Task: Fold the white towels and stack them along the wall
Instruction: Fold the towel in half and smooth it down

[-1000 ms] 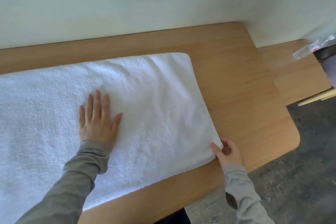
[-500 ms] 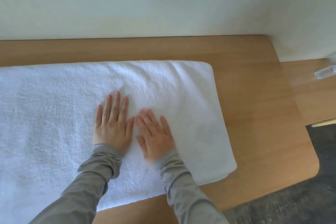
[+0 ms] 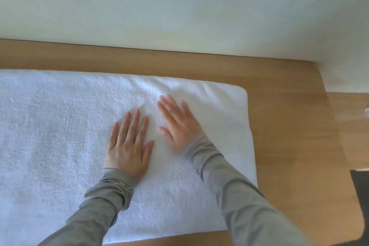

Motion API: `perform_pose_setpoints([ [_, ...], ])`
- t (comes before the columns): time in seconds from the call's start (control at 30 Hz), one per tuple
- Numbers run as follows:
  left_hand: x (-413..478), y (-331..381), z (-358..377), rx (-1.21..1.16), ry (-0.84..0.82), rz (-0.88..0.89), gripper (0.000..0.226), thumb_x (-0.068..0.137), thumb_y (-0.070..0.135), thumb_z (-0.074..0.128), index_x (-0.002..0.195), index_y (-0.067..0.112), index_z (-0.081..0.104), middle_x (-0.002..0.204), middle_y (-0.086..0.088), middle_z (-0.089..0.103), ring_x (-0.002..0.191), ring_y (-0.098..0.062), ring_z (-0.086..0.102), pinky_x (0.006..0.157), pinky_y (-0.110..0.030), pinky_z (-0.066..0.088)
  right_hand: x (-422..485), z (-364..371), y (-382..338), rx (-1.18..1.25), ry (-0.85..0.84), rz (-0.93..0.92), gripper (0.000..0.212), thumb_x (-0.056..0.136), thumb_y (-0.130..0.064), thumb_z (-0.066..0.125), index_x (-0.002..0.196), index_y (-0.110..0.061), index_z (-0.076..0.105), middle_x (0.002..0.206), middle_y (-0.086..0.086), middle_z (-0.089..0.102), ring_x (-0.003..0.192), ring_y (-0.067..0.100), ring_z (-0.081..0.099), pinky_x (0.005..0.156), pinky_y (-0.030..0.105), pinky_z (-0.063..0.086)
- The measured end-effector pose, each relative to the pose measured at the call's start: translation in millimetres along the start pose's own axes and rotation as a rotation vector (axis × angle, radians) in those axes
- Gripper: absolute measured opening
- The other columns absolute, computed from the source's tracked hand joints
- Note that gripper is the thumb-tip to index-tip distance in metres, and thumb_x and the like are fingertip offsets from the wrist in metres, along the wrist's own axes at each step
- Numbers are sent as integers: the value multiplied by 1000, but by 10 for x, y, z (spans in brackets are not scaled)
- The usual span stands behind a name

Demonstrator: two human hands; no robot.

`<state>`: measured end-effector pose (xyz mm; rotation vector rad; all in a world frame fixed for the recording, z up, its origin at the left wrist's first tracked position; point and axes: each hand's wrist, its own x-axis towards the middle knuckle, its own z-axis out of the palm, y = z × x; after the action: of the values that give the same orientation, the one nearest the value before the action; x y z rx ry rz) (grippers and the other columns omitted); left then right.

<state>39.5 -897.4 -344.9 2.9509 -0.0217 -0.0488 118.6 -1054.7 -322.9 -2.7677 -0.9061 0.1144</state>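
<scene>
- White towel (image 3: 69,126) flat on wooden surface (image 3: 289,146), likely laid out for next fold.
- Left hand (image 3: 127,146), right hand (image 3: 179,126): both spread flat, pressing out creases.

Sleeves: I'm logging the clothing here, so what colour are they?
Plain grey on both sleeves, with no pattern; the head view shows them best.

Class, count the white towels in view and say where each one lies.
1. The white towel lies flat on the wooden table, under the left hand and right hand. It runs off the view's left edge, so others may be hidden.
</scene>
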Motion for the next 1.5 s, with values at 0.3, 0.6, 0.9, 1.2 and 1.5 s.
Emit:
perform_pose_setpoints([
  [0.3,10,-1,25,14,7,4,60,96,44,18,149,16,18,156,-8,16,144,-25,13,115,-48,16,-212,-337,1604,-145,-167,577,58,98,-38,14,148,-11,2,158,4,-4,145,16,-7,118,40,-3],
  [0.6,11,-7,6,16,-1,-3,60,96,45,17,148,16,20,156,-7,18,144,-24,15,116,-47,16,-861,98,-83,-13,2,167,56,96,-34,25,143,-3,28,152,11,23,142,25,18,113,48,15],
  [0.9,-1,18,-35,36,-22,-28,61,95,45,17,147,15,24,155,-8,20,143,-26,17,116,-45,15,-2029,-168,511,94,-32,488,61,95,-38,21,136,5,31,144,20,32,137,23,21,110,45,19],
  [1.2,-275,662,-54,-79,89,-400,67,94,49,16,144,6,32,152,-14,26,141,-31,22,116,-45,15,-405,-467,1310,96,-91,-42,58,98,-25,33,146,-9,6,154,1,3,142,11,-5,116,28,-9],
  [1.5,-1098,2446,339,-152,3,-635,71,93,56,10,145,10,26,153,-10,21,143,-25,8,112,-45,9,-219,-474,2103,136,-219,99,58,98,-33,36,147,-7,18,154,13,19,142,28,16,116,41,14],
])
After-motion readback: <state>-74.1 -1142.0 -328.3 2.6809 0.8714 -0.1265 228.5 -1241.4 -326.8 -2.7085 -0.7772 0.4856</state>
